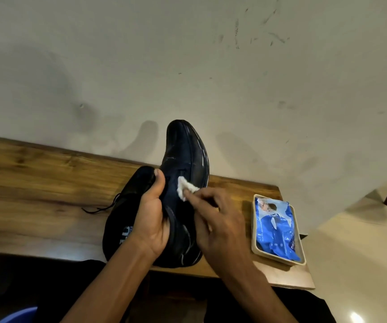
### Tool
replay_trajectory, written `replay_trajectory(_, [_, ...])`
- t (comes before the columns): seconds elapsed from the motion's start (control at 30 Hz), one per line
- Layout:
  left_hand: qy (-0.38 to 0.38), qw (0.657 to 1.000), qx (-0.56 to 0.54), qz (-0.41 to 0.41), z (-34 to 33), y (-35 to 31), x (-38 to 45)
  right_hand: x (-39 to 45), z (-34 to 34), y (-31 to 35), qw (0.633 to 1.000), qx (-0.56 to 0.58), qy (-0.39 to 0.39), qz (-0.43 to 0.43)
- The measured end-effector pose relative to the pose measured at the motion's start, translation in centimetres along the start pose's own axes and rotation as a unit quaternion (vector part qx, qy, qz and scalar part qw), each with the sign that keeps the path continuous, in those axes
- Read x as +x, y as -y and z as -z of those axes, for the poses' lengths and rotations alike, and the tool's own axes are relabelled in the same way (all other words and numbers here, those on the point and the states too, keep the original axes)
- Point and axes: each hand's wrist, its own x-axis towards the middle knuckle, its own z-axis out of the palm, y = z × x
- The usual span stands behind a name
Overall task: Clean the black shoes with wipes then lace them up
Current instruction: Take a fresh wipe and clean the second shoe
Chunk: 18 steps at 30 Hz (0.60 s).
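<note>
Wooden table (pixel 36 173) is set against a scuffed wall (pixel 187 66); bare wood is seen on the left. Blue rim of some object (pixel 20 315) is seen bottom-left, type cannot be told.

Second black shoe (pixel 120 217) is lying on the table just behind the left hand, a loose lace (pixel 99 208) trailing left onto the wood. Not laced, as far as can be seen.

Left hand (pixel 151 220) is wrapped round the collar of the held black shoe (pixel 185 173), thumb up along the opening, fingers hidden on the far side. The shoe is held tilted, toe pointing up and away toward the wall, heel low over the near table edge.

White wipe (pixel 185 187) is pinched in the fingers (pixel 199 194) of the right hand (pixel 220 227) and pressed on the shoe's upper, mid-length. Blurred light streaks are seen along the sole edge; dirt, wetness or glare cannot be told.

Wipes pack (pixel 278 231), blue, is sat in a beige tray (pixel 255 243) near the right end of the table.

Progress, judged: wiping of one shoe is underway; the second shoe and all lacing are judged as left.

Room: ample bare wood on the left for setting shoes down. Right side is tight: the tray is close to the table's right edge and near corner, and could be knocked by the right elbow.
</note>
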Motion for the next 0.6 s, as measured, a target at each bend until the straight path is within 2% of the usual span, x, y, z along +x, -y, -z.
replay_trajectory(0.1, [-0.028,0.999,0.011,-0.02,0.4,-0.7,0.6,-2.1,-0.1,1.7,0.998,0.027,0.048,0.026])
replay_trajectory(0.23, [-0.05,0.998,0.009,-0.025,0.9,-1.3,0.8,-2.5,-0.1,1.5,0.996,0.027,0.053,0.069])
replay_trajectory(0.4, [-0.009,1.0,-0.01,0.023,0.3,-0.7,-0.2,0.3,-0.1,-1.2,0.999,-0.003,-0.015,0.03])
replay_trajectory(0.5, [-0.011,1.0,0.002,0.021,0.1,-0.4,-0.4,2.5,0.2,-2.5,0.998,-0.02,-0.061,0.0])
replay_trajectory(0.6, [-0.018,1.0,0.019,0.015,-0.1,-0.3,-0.4,3.3,0.5,-2.8,0.996,-0.036,-0.073,-0.03])
